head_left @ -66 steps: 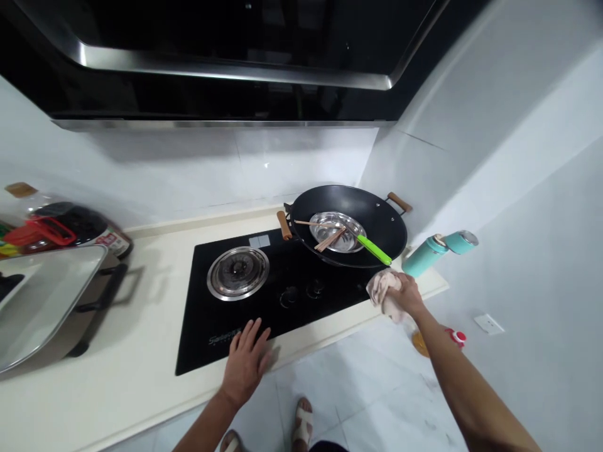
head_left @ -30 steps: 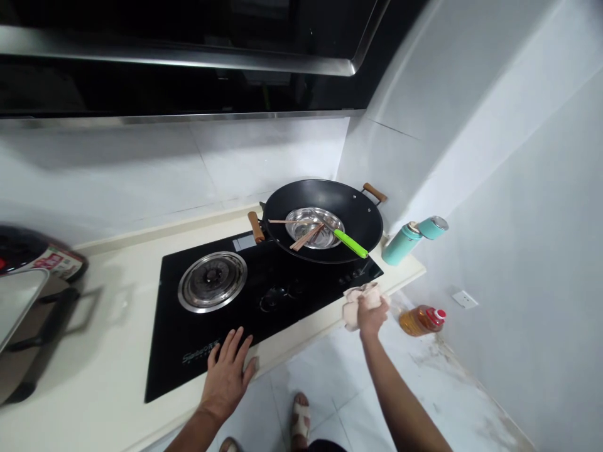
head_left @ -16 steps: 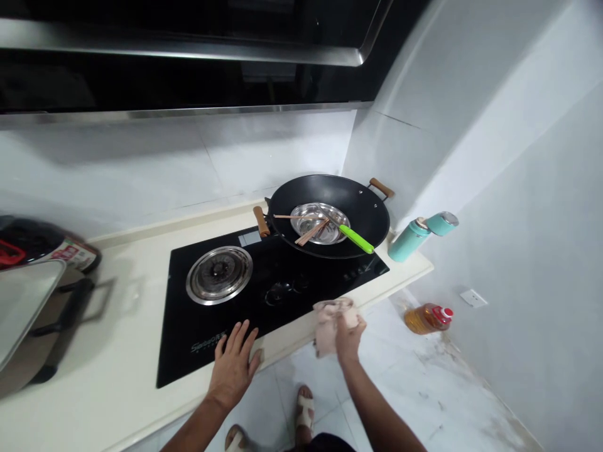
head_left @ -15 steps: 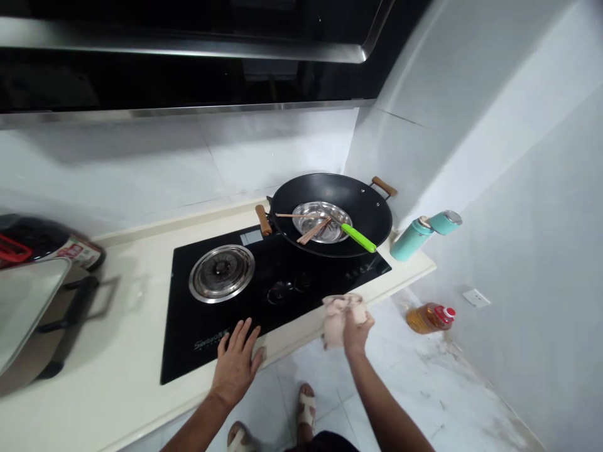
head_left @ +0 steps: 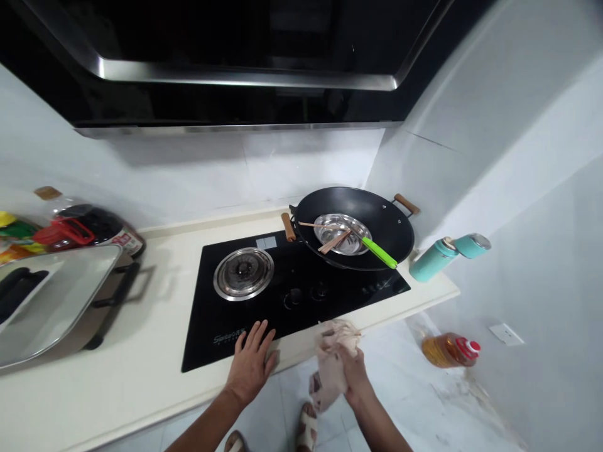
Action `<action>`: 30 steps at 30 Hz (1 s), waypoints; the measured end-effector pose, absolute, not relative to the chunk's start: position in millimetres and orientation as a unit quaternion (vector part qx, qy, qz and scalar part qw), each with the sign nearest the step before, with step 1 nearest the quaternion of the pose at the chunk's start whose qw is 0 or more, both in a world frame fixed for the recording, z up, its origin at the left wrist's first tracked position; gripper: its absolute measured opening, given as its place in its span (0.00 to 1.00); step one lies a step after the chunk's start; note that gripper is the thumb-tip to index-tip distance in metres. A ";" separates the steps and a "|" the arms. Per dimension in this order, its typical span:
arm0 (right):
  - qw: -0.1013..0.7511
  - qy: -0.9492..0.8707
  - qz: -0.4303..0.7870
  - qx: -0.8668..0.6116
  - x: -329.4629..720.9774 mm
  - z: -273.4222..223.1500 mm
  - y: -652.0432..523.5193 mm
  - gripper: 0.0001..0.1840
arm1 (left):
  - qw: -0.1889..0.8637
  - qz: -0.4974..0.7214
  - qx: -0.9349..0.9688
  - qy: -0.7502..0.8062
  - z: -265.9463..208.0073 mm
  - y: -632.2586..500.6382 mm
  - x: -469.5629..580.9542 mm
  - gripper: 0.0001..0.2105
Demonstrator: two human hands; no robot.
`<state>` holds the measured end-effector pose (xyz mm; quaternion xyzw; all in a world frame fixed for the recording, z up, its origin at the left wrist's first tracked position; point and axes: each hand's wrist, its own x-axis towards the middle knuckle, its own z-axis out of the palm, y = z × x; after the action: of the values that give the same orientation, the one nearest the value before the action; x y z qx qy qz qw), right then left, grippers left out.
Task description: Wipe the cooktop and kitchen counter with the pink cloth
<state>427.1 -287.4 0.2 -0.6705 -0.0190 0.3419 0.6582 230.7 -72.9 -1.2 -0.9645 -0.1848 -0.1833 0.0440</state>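
Along the cream counter, at far left: a beige, rectangular pan, well apart from both hands. Next, a black, glossy glass hob with a round steel burner, and on its front edge the bare left hand, palm down with fingers slightly spread, gripping nothing. Then, at the counter's front edge, a pale pink, crumpled fabric cloth, partly hanging below it. Looks thin, light and limp; probably folds under little force, with no risk of breaking. Cannot tell whether damp. Just right of it, the right hand, closed round the bunched upper part, with fingers mostly lost among folds. Best to hold there, by a thick wad, rather than by the loose lower tail, likely to swing and trail. Farther right, a black, wood-handled wok, then a turquoise, cylindrical flask.
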 end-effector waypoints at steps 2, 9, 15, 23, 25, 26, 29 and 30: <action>0.670 0.019 0.355 -0.652 441.1 15.6 -299.3 0.32 | 0.054 -0.185 -0.964 -0.182 -1.5 -72.8 230.3 0.22; 0.519 -0.136 0.151 -0.830 551.3 62.9 -270.4 0.44 | 0.061 -0.191 -0.963 -0.178 -0.1 -74.8 229.0 0.22; 0.243 -0.237 0.104 -0.935 585.2 47.5 -251.9 0.38 | 0.067 -0.183 -0.964 -0.181 -0.1 -77.2 226.6 0.23; 0.217 -0.399 0.153 -0.878 606.9 41.8 -195.4 0.23 | 0.040 -0.167 -0.966 -0.194 3.4 -82.1 226.4 0.24; 0.226 -0.430 0.169 -0.858 613.4 47.7 -181.9 0.22 | 0.037 -0.165 -0.966 -0.195 3.4 -82.9 226.3 0.24; 0.232 -0.443 0.178 -0.848 616.3 50.6 -177.0 0.22 | 0.036 -0.163 -0.966 -0.195 3.3 -83.3 226.2 0.25; 0.247 -0.472 0.201 -0.822 620.9 57.2 -164.4 0.21 | 0.039 -0.155 -0.967 -0.199 3.2 -84.2 225.6 0.25; 0.250 -0.482 0.206 -0.814 620.3 58.4 -158.8 0.21 | 0.040 -0.152 -0.967 -0.199 3.3 -84.4 225.4 0.25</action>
<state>620.3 -158.8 58.4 -0.8144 -0.4818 0.2057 0.2496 225.4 -84.4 3.3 -0.9673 -0.1991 -0.1524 0.0395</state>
